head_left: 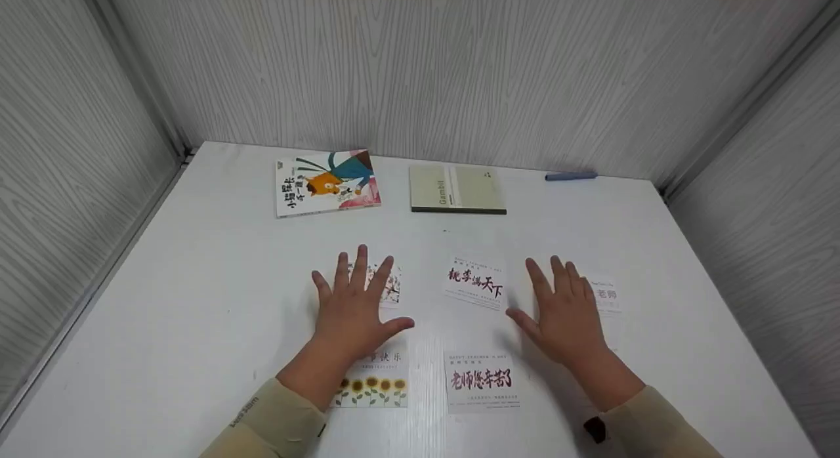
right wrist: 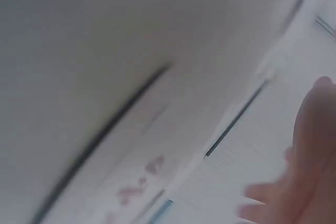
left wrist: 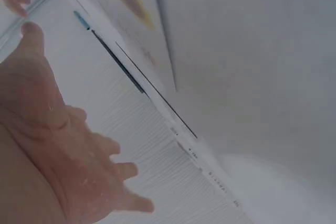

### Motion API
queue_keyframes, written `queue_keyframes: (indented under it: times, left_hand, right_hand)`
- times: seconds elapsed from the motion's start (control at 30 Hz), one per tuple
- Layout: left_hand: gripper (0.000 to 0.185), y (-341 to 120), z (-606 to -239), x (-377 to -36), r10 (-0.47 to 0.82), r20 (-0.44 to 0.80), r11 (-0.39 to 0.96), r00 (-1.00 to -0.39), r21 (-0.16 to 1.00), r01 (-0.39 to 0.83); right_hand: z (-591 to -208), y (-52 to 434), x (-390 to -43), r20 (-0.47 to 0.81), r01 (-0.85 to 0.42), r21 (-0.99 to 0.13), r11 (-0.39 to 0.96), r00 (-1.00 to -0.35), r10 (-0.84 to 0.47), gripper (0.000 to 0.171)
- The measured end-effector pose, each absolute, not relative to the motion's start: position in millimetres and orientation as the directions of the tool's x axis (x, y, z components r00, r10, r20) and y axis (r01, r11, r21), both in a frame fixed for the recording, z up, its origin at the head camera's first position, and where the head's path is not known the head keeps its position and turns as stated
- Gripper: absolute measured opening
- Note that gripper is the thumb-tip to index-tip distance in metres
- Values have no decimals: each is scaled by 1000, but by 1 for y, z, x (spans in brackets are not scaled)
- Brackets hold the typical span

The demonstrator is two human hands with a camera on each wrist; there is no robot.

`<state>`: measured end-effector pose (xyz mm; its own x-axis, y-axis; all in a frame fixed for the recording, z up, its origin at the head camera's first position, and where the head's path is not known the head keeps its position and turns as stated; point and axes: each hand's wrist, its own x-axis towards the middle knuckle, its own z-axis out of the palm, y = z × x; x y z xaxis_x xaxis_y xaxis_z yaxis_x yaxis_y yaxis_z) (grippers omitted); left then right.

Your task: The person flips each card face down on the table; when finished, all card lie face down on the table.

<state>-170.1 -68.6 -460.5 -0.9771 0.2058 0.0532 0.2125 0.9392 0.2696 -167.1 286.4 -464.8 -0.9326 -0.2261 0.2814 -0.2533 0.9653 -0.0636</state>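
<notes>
Both hands are lying flat with fingers spread at mid-frame: the left hand point(head_left: 354, 310) is covering a flower card point(head_left: 387, 284), the right hand point(head_left: 564, 313) a pale card point(head_left: 605, 294). The white surface point(head_left: 197, 300) is sitting between grey panelled walls point(head_left: 459, 71). A notebook point(head_left: 457, 189) in the upper centre is reading "Gambit".

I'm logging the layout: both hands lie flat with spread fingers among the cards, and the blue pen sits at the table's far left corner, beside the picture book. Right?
Not quite. The blue pen lies at the far right, past the green notebook, not by the picture book. The head view shows it. The left hand and right hand do lie flat, fingers spread, among the cards.
</notes>
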Motion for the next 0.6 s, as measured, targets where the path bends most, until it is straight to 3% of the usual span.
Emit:
queue_keyframes:
  times: [0.1, 0.2, 0.37, 0.6]
  left_hand:
    - [105, -79, -448, -176, 170, 111, 941, -979, 277, 195]
    - [102, -92, -442, -179, 125, 122, 922, -985, 351, 161]
    - [103, -111, -433, -192, 52, 59, 856, -997, 512, 75]
    - [108, -131, -436, -213, 14, -140, 727, -990, 682, -86]
  right_hand:
    - [-451, 289, -174, 421, -285, -88, 954, -879, -224, 88]
    - [-442, 281, -174, 439, -313, -154, 937, -871, -219, 86]
    - [-418, 254, -179, 333, -276, -305, 911, -927, -170, 82]
    - [-405, 209, -198, 89, -152, -638, 755, -988, -123, 82]
